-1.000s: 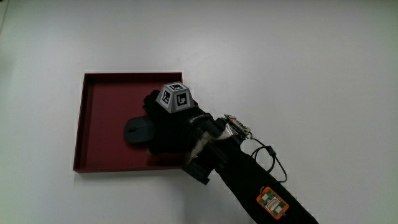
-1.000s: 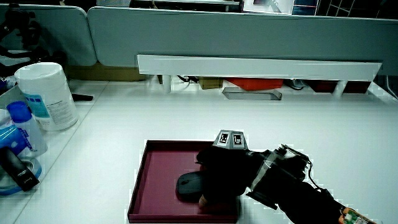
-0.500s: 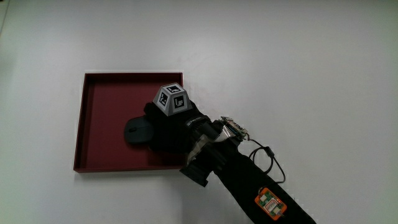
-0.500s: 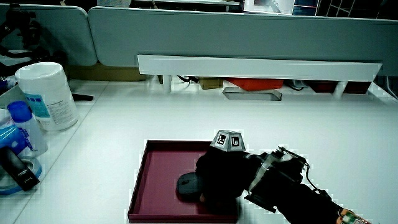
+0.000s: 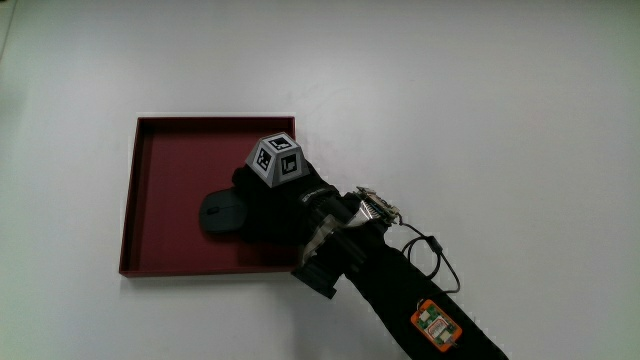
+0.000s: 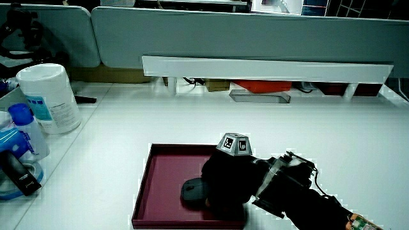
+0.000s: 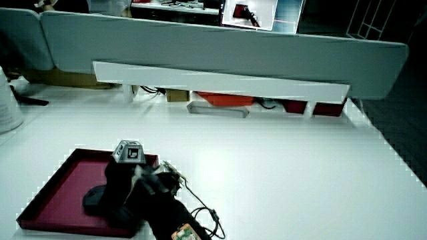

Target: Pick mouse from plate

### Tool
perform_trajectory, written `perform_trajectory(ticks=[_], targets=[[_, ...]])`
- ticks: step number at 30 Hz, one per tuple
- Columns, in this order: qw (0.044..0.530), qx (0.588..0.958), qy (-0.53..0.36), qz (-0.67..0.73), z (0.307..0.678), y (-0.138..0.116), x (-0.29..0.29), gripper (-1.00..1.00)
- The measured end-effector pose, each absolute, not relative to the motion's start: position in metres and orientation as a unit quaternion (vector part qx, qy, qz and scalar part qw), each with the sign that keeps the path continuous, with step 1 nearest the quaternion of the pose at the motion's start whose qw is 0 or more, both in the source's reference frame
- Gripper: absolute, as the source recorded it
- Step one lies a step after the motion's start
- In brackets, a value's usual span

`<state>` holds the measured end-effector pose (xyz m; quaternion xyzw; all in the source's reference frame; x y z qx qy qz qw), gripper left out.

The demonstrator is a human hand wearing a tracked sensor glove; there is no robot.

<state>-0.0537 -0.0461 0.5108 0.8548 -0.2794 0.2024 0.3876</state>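
The hand (image 5: 268,205) lies over the black mouse (image 5: 221,212) in the dark red plate (image 5: 160,160); its fingers seem wrapped around the mouse, though partly hidden.

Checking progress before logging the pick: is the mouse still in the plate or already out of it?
In the plate: the mouse lies on the red plate floor, the hand covering one end.

dark mouse (image 5: 218,211) flat in square red plate (image 5: 160,160)
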Motion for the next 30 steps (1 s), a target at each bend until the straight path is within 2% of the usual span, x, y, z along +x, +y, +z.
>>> perform_trajectory(ticks=[5, 13, 23, 29, 30], targets=[[0.382, 0.857, -0.280, 0.204, 0.507, -0.047, -0.051, 1.00], [0.373, 0.861, -0.282, 0.200, 0.481, -0.055, -0.035, 1.00], [0.357, 0.869, -0.268, 0.213, 0.450, -0.070, 0.001, 1.00], [0.353, 0.874, -0.258, 0.213, 0.445, -0.080, 0.023, 1.00], [0.341, 0.878, -0.252, 0.221, 0.437, -0.081, 0.028, 1.00]])
